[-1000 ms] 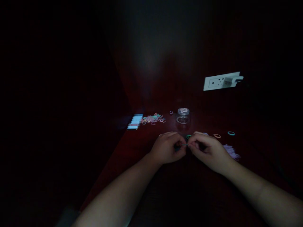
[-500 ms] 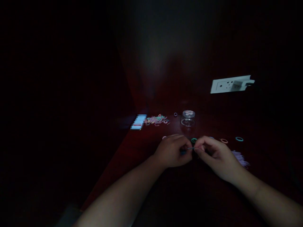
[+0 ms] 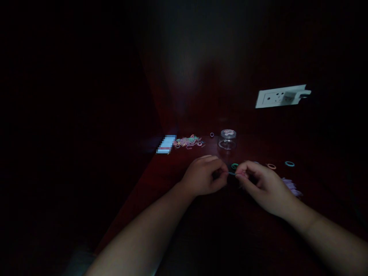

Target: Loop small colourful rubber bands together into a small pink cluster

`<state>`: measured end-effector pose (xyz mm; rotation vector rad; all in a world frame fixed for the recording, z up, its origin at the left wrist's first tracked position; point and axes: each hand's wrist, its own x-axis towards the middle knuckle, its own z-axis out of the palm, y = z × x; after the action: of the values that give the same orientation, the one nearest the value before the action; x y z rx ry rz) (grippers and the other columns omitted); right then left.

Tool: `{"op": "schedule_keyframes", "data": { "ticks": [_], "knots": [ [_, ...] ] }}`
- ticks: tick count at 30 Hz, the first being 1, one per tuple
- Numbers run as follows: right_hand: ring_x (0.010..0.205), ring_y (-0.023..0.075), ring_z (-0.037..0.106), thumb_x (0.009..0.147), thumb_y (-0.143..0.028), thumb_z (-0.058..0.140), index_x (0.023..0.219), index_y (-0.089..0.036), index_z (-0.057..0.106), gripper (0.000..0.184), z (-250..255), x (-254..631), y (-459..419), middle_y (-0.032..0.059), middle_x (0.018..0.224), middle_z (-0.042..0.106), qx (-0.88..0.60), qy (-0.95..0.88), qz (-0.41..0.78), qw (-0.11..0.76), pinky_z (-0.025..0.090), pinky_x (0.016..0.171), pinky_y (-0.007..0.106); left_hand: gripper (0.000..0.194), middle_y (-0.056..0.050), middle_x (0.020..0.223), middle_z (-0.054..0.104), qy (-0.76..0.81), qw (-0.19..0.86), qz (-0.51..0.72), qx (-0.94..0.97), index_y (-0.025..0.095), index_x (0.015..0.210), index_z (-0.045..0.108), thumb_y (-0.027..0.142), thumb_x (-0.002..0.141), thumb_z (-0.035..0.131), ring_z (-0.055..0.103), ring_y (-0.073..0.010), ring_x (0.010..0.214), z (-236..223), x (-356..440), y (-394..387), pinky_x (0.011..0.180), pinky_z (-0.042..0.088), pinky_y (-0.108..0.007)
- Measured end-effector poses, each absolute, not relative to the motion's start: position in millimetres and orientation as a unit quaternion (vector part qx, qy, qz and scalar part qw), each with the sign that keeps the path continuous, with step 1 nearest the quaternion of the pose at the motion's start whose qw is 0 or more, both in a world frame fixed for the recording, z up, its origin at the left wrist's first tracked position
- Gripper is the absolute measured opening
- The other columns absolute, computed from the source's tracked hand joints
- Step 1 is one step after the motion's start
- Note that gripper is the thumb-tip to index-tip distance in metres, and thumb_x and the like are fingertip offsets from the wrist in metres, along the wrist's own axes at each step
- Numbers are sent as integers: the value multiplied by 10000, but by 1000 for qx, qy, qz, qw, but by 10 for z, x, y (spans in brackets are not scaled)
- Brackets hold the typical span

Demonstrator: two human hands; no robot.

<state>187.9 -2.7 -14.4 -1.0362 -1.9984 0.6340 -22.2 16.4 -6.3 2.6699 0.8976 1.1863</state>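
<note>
Between my two hands runs a thin blue elastic hair band (image 3: 231, 173), drawn out in a short line. My left hand (image 3: 204, 176) pinches one end of it between thumb and forefinger. The other end is in the closed fingertips of my right hand (image 3: 263, 186), where something pinkish also shows, too small to make out. Just beyond the fingertips lies a green hair band (image 3: 235, 166). An orange band (image 3: 271, 166) and a teal band (image 3: 289, 163) rest behind my right hand. Beside that wrist is a pile of pale purple strips or bands (image 3: 291, 188), partly hidden.
A clear jar (image 3: 227, 143) with a lid stands behind my hands. To its left are a small pale ring (image 3: 212, 134), a heap of colourful bands (image 3: 189, 142) and a lit, blurred-out screen (image 3: 166, 144). A wall socket (image 3: 278, 97) holds a plug. The room is dark.
My hands have drawn slightly apart, and more of the blue band shows between the fingertips. The left hand has shifted a little left. The whole view has moved slightly.
</note>
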Motion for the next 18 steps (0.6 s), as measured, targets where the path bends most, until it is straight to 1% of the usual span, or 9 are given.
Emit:
{"op": "schedule_keyframes", "data": {
  "ticks": [3,10,15,18],
  "knots": [
    [616,144,514,927,-281,525,799,-206,556,152,-148,1888,-22,12,703,555,-403,-799,229,383,411,521,246,24,1,791,654,285,47,369,883,192,827,620,196,833,596,573,-137,735,-62,-241,182,719,456,-279],
    [619,150,526,941,-284,513,803,-211,551,161,-168,1888,-2,13,700,563,-405,-798,226,386,420,527,253,85,-8,817,679,278,60,353,891,192,835,640,230,880,579,587,-140,755,-65,-249,187,753,462,-288],
    [627,152,534,925,-255,526,784,-210,549,149,-135,1873,-28,19,702,576,-400,-806,211,383,431,545,259,98,-6,795,672,275,66,349,893,190,822,632,234,878,565,577,-138,733,-55,-250,174,746,461,-289],
    [618,148,534,913,-233,534,783,-210,561,135,-127,1864,-33,17,694,586,-395,-808,209,384,433,547,258,70,-4,784,661,281,65,342,894,193,809,619,220,851,569,569,-140,724,-53,-254,170,736,458,-289]
  ]
}}
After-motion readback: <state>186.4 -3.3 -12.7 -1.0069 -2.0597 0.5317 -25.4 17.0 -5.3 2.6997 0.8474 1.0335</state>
